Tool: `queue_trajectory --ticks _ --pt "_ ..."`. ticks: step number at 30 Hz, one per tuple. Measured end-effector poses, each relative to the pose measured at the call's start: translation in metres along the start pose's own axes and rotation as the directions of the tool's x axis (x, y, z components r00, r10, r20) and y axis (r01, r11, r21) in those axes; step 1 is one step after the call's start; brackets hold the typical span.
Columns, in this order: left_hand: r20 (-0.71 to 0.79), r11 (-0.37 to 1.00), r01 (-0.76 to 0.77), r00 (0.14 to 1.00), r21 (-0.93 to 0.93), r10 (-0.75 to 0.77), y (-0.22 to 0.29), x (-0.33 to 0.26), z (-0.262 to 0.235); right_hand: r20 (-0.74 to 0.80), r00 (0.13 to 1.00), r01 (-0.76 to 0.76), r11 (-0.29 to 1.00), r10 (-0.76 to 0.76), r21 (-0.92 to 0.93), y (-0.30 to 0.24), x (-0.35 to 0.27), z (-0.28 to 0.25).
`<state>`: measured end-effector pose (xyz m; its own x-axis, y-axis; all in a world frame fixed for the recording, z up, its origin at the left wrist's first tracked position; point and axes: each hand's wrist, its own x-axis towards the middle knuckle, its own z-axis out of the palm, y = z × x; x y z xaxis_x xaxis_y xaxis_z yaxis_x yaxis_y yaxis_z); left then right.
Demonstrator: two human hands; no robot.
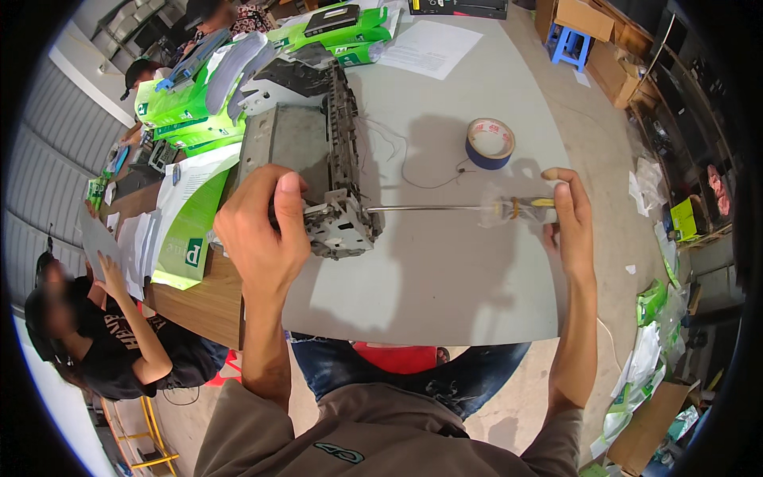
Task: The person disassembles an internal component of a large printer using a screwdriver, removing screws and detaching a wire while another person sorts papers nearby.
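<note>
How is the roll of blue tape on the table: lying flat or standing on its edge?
Lying flat. The roll of blue tape rests on the grey table with its round hole facing up.

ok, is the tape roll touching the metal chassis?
No, the blue tape roll lies by itself on the grey table, clear of the metal chassis held by the left hand.

The grey metal printer chassis lies on the grey table mat; the blue tape roll sits to its right, green cardboard boxes behind-left.
</note>
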<state>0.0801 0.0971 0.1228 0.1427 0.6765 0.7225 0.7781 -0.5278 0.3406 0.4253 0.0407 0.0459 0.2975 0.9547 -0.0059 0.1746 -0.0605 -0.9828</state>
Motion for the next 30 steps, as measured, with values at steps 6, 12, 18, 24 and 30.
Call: queue_trajectory --ticks 6,12,18,24,30 --pt "-0.032 1.000 -0.010 0.999 -0.020 0.010 -0.003 -0.001 0.001 -0.066 0.889 0.456 0.860 -0.453 0.228 0.008 0.002 0.005" --pt "-0.003 1.000 -0.016 1.000 0.002 0.016 -0.003 -0.002 -0.001 -0.015 0.910 0.410 0.897 -0.413 0.165 0.000 0.000 -0.001" --pt "-0.001 1.000 -0.018 1.000 -0.012 0.018 -0.002 0.000 0.000 0.000 0.949 0.309 0.932 -0.314 0.190 -0.020 0.000 -0.001" --pt "0.022 1.000 -0.002 1.000 0.005 0.002 -0.001 0.000 -0.003 0.028 0.991 0.124 0.967 -0.134 0.223 -0.037 0.004 -0.001" --pt "-0.015 0.999 0.005 1.000 -0.040 -0.006 -0.003 -0.001 -0.001 0.098 0.994 -0.062 0.968 0.039 0.242 -0.034 0.006 -0.005"
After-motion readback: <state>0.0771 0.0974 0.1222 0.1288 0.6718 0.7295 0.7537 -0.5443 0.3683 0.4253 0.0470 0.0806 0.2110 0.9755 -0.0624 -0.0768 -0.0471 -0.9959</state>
